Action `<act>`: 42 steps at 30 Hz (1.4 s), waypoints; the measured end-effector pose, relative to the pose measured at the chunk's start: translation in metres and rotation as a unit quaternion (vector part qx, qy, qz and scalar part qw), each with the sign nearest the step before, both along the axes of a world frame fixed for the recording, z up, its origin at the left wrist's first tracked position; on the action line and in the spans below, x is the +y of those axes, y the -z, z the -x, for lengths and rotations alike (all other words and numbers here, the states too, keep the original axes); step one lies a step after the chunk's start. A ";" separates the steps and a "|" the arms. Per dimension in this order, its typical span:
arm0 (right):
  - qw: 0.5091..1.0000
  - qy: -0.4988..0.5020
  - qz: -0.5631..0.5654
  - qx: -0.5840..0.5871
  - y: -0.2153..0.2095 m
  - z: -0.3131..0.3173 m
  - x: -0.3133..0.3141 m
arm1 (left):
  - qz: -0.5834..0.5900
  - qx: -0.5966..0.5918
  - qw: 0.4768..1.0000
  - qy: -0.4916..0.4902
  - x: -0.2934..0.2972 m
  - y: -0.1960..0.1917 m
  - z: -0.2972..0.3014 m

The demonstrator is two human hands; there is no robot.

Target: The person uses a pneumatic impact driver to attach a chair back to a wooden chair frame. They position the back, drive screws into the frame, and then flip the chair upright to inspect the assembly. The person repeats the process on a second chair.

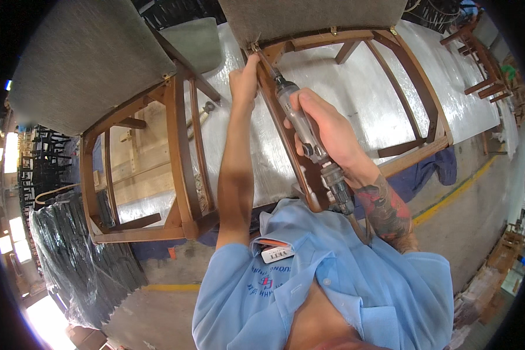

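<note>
My right hand (pixel 329 125) is wrapped around an inline air screwdriver (pixel 287 96). The tool slants up to the left, and its bit reaches a small metal bracket (pixel 255 46) at the corner of a wooden chair frame (pixel 417 87). A grey upholstered panel (pixel 315 17) adjoins that frame along its far edge. Beside the bit, my left hand (pixel 244 81) is closed, its fingertips close to the bracket; whatever they pinch is hidden. More small brackets (pixel 333 30) show along the panel's edge.
Another wooden chair frame (pixel 184 157) with a grey panel (pixel 93 64) stands at left. White plastic sheeting (pixel 344 76) covers the work surface. A wooden piece (pixel 478 64) lies far right, a wrapped stack (pixel 79 256) lower left. Yellow lines (pixel 455 195) mark the floor.
</note>
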State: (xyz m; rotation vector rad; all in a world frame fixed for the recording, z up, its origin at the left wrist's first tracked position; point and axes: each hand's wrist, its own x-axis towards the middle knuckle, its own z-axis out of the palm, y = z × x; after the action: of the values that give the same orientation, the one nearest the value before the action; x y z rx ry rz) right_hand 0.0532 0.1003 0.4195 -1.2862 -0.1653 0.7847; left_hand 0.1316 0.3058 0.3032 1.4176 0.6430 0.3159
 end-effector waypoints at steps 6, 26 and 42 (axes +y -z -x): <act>1.000 0.000 0.004 0.011 0.002 0.001 0.001 | 0.049 -0.031 0.996 -0.062 -0.015 0.007 -0.001; 1.000 0.013 0.017 0.007 0.003 -0.009 0.014 | -0.009 0.013 0.997 -0.077 -0.016 -0.001 0.001; 0.909 -0.001 0.086 -0.409 0.047 -0.020 0.010 | 0.010 0.019 0.999 -0.025 -0.016 0.009 -0.008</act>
State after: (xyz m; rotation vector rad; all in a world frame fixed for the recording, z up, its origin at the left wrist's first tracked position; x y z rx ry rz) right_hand 0.0728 0.1106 0.3728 -1.7246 -0.7829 0.2145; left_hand 0.1391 0.2896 0.2940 1.3921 0.7128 0.3216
